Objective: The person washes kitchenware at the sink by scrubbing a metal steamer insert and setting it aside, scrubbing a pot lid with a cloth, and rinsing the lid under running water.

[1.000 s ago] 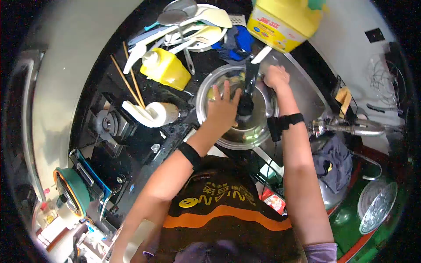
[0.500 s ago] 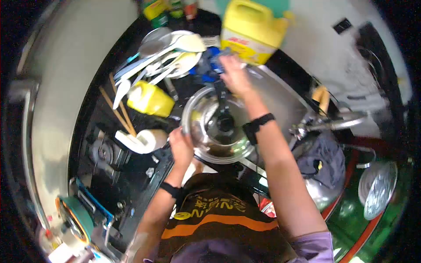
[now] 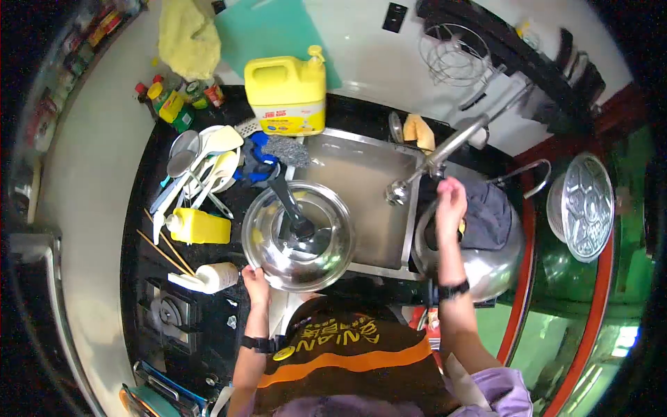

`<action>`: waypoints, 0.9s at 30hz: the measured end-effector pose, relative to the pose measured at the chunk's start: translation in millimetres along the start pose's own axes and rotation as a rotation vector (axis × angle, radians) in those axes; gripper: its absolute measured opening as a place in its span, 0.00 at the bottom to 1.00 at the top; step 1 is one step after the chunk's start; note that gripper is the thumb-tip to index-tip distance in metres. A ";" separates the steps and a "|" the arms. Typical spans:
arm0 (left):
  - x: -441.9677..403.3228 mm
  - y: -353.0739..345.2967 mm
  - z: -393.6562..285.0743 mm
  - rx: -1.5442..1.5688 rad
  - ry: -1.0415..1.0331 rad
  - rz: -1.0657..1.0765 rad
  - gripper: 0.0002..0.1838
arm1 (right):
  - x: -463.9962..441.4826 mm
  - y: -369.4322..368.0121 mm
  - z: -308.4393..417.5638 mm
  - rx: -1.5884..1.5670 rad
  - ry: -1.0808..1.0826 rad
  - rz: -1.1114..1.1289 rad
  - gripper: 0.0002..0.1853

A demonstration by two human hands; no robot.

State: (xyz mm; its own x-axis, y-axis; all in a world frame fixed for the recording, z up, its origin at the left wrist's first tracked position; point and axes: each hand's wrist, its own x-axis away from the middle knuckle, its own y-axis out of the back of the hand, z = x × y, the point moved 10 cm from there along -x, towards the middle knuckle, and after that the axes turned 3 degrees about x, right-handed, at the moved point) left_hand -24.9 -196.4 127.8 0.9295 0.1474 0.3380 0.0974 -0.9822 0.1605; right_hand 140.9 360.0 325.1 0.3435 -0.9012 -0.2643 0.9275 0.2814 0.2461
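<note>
A wide steel basin (image 3: pixel 339 258) rests over the left part of the sink. Inside it sits a black-handled utensil (image 3: pixel 288 198) whose lower part I cannot make out. My left hand (image 3: pixel 256 283) grips the basin's near-left rim, thumb and fingers closed on it. Over the right side of the sink, my right hand (image 3: pixel 450 203) has its fingers drawn together, with the tips at the base of the faucet (image 3: pixel 439 163). Whether they pinch its lever is hidden. Cloudy water or a dull bottom shows in the sink (image 3: pixel 361 182).
A yellow detergent jug (image 3: pixel 286 104) stands behind the sink. Left of the basin are spoons and spatulas (image 3: pixel 208 156), a yellow bottle (image 3: pixel 201 229), a white bottle (image 3: pixel 219 276) and a stove burner (image 3: pixel 167 313). At right, a dark cloth (image 3: pixel 486 219) lies over a steel pot (image 3: pixel 497 267).
My right hand has moved from beside the jug, at the blue-and-grey cloths, right to the faucet. My left hand stays on the basin rim. The head view has shifted, showing more of the back wall.
</note>
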 end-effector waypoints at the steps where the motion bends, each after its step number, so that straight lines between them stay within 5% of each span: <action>1: 3.6 5.1 3.9 0.019 -0.038 -0.003 0.11 | -27.5 6.9 -49.9 0.049 -0.026 -0.057 0.13; 5: 34.3 -9.7 -69.3 0.175 -0.104 -0.006 0.12 | -88.6 -18.1 -92.4 0.153 0.077 0.048 0.21; 8: 44.6 -27.8 -105.8 0.153 -0.144 0.110 0.13 | -76.2 -38.3 -105.7 0.534 -0.143 0.431 0.23; 10: 44.8 -41.9 -116.2 0.140 -0.175 0.192 0.14 | -49.8 -35.7 -68.7 0.705 0.214 0.386 0.26; 12: 47.1 -57.0 -123.1 0.141 -0.207 0.164 0.15 | -13.1 -32.6 -13.0 0.543 0.242 0.363 0.32; 15: 50.7 -88.2 -136.3 0.109 -0.251 0.213 0.17 | 45.1 -86.0 -10.6 -0.006 0.066 0.717 0.37; 16: 50.1 -103.5 -135.8 0.193 -0.226 0.259 0.17 | 52.1 -87.7 30.2 0.030 0.107 0.663 0.33; 21: 20.8 -162.3 -95.7 0.346 -0.062 0.307 0.18 | 33.6 -121.0 14.3 0.023 -0.002 0.638 0.17; 22: 17.5 -173.8 -94.2 0.385 -0.036 0.313 0.18 | 44.3 -128.6 8.2 -0.286 -0.310 0.649 0.12; 27: 14.8 -228.5 -66.9 0.600 0.093 0.346 0.19 | 46.5 -140.3 14.1 -0.428 -0.376 0.549 0.08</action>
State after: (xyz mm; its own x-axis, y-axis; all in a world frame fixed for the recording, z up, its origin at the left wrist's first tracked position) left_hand -57.2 38.0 158.2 0.9107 -0.2027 0.3599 0.0059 -0.8649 -0.5019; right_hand 24.7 273.9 291.5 0.7664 -0.6265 0.1423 0.6423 0.7516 -0.1503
